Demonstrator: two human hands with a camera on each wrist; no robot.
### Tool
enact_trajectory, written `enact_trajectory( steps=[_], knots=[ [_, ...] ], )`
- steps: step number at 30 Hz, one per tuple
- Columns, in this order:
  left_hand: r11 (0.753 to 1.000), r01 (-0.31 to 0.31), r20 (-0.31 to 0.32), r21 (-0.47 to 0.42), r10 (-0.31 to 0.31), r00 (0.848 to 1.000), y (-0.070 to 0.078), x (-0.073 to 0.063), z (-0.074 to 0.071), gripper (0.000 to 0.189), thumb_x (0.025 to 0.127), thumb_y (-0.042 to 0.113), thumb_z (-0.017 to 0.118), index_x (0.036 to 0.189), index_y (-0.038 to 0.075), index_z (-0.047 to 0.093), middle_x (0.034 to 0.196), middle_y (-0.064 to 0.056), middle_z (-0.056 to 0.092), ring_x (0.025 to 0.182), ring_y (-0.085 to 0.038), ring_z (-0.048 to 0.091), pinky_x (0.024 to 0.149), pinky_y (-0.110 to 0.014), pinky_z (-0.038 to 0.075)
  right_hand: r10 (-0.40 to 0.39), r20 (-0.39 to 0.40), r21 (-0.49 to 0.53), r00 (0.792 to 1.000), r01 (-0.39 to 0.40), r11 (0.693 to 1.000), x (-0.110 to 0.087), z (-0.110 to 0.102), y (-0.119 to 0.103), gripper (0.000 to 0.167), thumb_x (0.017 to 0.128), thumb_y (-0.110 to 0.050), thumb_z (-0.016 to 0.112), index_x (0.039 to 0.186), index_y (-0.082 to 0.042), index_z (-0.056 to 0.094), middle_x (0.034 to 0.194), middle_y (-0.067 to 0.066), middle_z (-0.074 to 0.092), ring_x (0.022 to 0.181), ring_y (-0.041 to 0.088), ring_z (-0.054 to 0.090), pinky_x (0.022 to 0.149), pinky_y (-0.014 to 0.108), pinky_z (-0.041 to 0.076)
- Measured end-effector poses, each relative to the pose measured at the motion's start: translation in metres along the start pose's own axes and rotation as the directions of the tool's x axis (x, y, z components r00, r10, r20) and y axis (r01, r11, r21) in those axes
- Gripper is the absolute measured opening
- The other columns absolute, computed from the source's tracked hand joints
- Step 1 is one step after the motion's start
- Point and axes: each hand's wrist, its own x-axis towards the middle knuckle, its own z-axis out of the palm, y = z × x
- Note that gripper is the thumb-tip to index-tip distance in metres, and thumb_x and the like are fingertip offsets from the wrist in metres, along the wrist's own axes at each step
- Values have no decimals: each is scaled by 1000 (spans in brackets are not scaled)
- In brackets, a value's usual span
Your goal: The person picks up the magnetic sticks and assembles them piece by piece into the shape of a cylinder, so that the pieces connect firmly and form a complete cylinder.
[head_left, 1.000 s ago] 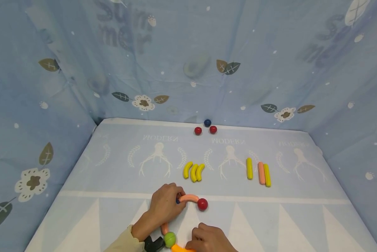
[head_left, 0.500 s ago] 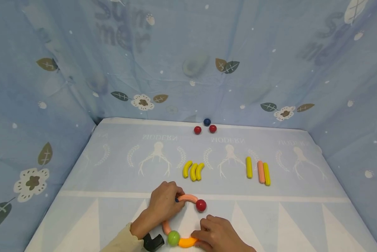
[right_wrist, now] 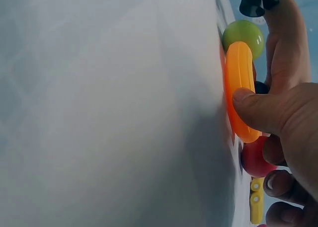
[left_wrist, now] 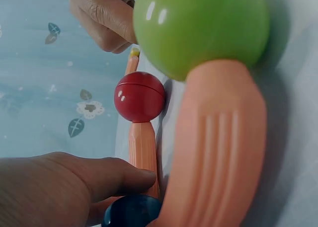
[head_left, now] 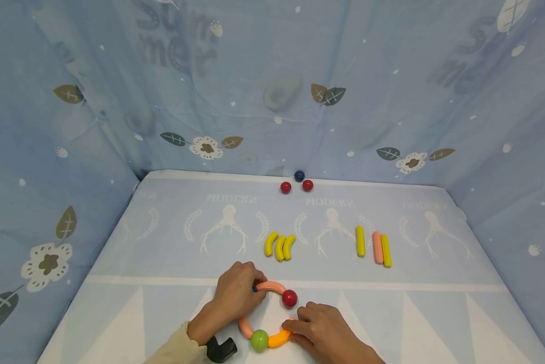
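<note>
Working with both hands over a patterned table, apparently being at the step of bending a chain of toy pieces into a closed ring. Gripping the upper peach piece with the left hand, right beside its joint with the blue ball. Pinching the orange piece near its free end with the right hand, pressing the thumb against its side. Tracing the chain round from that orange piece: passing the green ball, then the lower peach piece, then the blue ball, mostly covered by the left hand in the head view, then the upper peach piece, and finishing at the red ball. Leaving a small gap between the orange tip and the red ball, near but not touching. Probably needing next to line up that tip with the red ball and push the two together, bracing with the left hand. Having in view farther off three yellow curves, two yellow rods, a peach rod and, at the far edge, two spare red balls beside a spare blue ball.
</note>
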Motion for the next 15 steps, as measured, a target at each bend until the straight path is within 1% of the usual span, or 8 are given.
enact_trajectory(
  steps=[3, 6, 10, 15],
  knots=[
    [1000, 5, 5, 4, -5, 1000, 0, 0, -1, 11, 76, 23, 82, 84, 17, 78, 71, 10, 51, 67, -9, 44, 55, -26, 36, -17, -21, -5, 1000, 17, 1000, 0, 0, 1, 26, 79, -23, 83, 102, -28, 71, 72, -15, 44, 63, -1, 37, 59, 7, 25],
    [1000, 7, 13, 4, -8, 1000, 0, 0, -1, 11, 76, 24, 82, 84, 17, 78, 71, 10, 51, 66, -9, 44, 54, -26, 36, -13, -19, -20, 1000, 13, 1000, 0, -1, 2, 27, 78, -23, 83, 102, -28, 71, 71, -15, 43, 61, -1, 36, 58, 7, 25],
    [1000, -5, 18, -6, 5, 1000, 0, -1, 0, 11, 76, 23, 82, 84, 17, 78, 71, 10, 51, 66, -9, 43, 53, -25, 36, 25, 29, -45, 999, -24, 999, -1, -2, 4, 25, 80, -26, 82, 103, -29, 72, 69, -16, 42, 60, -2, 34, 56, 8, 24],
    [999, -30, 5, -21, 30, 1000, -1, -1, 0, 11, 75, 21, 82, 84, 17, 78, 70, 10, 50, 65, -8, 43, 53, -25, 36, 82, 109, -54, 991, -76, 996, -1, -5, 8, 23, 84, -29, 79, 106, -29, 74, 68, -17, 41, 58, -3, 32, 55, 9, 26]
  ],
)
